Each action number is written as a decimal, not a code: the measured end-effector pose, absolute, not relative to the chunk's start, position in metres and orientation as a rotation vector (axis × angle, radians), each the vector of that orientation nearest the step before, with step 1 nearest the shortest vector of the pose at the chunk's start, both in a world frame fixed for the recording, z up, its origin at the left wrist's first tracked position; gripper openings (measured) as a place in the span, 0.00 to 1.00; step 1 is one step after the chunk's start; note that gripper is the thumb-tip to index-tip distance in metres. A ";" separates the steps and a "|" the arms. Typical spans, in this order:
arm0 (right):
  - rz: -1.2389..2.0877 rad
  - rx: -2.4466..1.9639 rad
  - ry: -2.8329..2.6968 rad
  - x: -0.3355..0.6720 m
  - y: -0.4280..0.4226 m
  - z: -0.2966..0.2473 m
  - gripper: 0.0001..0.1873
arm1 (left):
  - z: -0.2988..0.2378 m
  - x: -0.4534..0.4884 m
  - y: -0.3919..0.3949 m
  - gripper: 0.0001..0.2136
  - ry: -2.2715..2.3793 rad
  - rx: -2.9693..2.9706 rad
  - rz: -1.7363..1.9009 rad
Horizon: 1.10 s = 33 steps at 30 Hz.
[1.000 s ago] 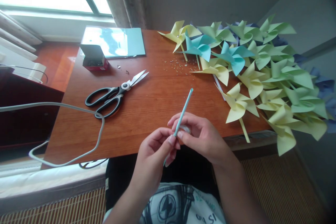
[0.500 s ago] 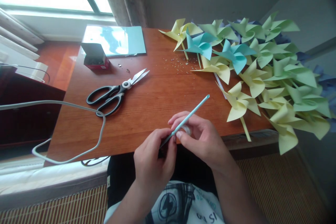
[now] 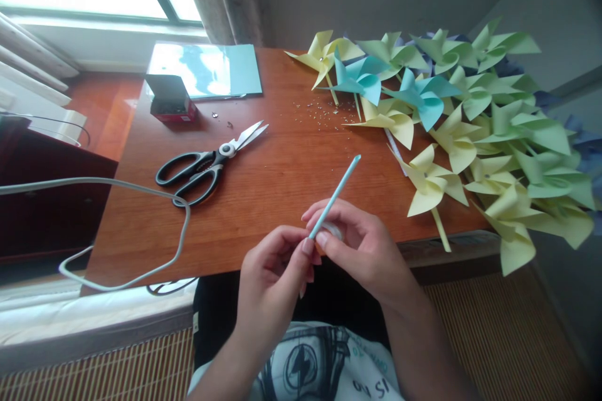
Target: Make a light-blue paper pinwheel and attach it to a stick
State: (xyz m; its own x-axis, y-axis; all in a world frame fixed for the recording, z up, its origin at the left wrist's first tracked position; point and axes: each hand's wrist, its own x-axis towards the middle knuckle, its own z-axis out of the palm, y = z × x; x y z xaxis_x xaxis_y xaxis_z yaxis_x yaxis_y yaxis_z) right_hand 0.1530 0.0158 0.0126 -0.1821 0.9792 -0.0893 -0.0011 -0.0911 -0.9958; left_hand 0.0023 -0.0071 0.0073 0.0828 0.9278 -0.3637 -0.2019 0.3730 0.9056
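A thin light-blue rolled paper stick (image 3: 337, 191) points up and to the right between my hands, above the table's front edge. Thumb and fingers of my left hand (image 3: 277, 276) pinch its lower end. My right hand (image 3: 362, 247) is closed on the stick just above that, thumb in front. Partly hidden in the right palm is a small whitish roll (image 3: 332, 230), which looks like tape. Black-handled scissors (image 3: 207, 166) lie to the left with their blades apart, touched by neither hand.
Many yellow, green and blue paper pinwheels (image 3: 427, 182) cover the table's right side. At the back left are light-blue paper sheets (image 3: 244, 69) and a small opened box (image 3: 172, 103). Tiny bits (image 3: 324, 114) are scattered midway. A white cable (image 3: 181, 244) loops over the left edge.
The stick has turned steeper, its upper tip shifting left. My left thumb has moved up onto its lower end, and a dark strip seen beside the left fingers no longer shows.
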 end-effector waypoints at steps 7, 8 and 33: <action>1.566 -1.169 -1.185 0.156 0.013 0.014 0.09 | 0.010 0.000 -0.001 0.07 0.866 0.302 0.910; 1.574 -1.156 -1.189 0.156 0.013 0.014 0.09 | 0.010 0.000 -0.001 0.07 0.839 0.285 0.905; 1.699 -0.971 -1.129 0.162 0.020 0.002 0.02 | 0.010 0.008 -0.003 0.05 0.831 0.256 0.842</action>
State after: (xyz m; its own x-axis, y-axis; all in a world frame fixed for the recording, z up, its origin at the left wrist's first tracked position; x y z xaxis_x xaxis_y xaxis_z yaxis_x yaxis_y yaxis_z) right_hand 0.1617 0.0201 0.0016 -0.3328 0.9321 -0.1428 -0.2294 -0.2269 -0.9465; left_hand 0.0083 -0.0033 0.0096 0.3820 0.7449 -0.5470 -0.5567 0.6579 0.5071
